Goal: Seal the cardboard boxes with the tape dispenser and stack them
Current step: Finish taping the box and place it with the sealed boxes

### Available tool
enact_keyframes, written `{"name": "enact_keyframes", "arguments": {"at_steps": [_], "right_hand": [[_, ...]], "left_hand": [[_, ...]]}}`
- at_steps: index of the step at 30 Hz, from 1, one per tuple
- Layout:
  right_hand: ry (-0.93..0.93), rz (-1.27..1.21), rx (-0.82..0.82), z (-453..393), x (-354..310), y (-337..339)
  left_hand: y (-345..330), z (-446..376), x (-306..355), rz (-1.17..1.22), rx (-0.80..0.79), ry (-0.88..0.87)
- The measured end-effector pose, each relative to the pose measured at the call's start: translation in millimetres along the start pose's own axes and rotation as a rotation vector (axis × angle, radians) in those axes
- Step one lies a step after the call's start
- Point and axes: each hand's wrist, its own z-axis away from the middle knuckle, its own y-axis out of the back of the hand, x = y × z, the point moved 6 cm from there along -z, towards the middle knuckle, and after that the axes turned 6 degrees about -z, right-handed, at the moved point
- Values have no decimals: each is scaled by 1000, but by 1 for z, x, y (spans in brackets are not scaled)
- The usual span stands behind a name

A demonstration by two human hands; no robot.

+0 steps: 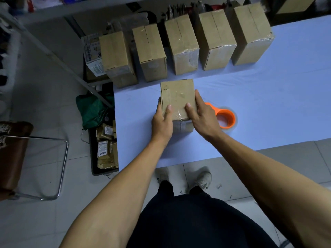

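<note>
Head view, left to right. A chrome-framed stool (35,167) stands on the tiled floor at far left. Beside the counter's left end lie a green bag (93,110) and a black tray of wrapped parcels (105,151). The pale blue counter (268,97) carries a back row of five upright cardboard boxes (182,49), standing side by side with narrow gaps between them; the leftmost sits at the counter's corner. Near the front edge, one cardboard box (177,97) rests on the counter, clear tape visible across its top. The left hand (162,120) holds the box's left side, its grip clamped on the box with the thumb over the top face and the fingers down the side. The right hand (202,113) holds the right side likewise, thumb on top, grip clamped on the same box. Just right of the right hand, the orange tape dispenser (224,118) lies on the counter, partly hidden behind the hand.
</note>
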Motion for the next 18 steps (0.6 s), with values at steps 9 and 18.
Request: {"name": "enact_keyframes", "arguments": {"at_steps": [9, 18], "right_hand": [[-14, -132, -139, 10, -10, 11], [-102, -194, -245, 21, 17, -2]], "left_hand": [[2, -1, -8, 88, -178, 2], [5, 9, -16, 196, -229, 95]]}}
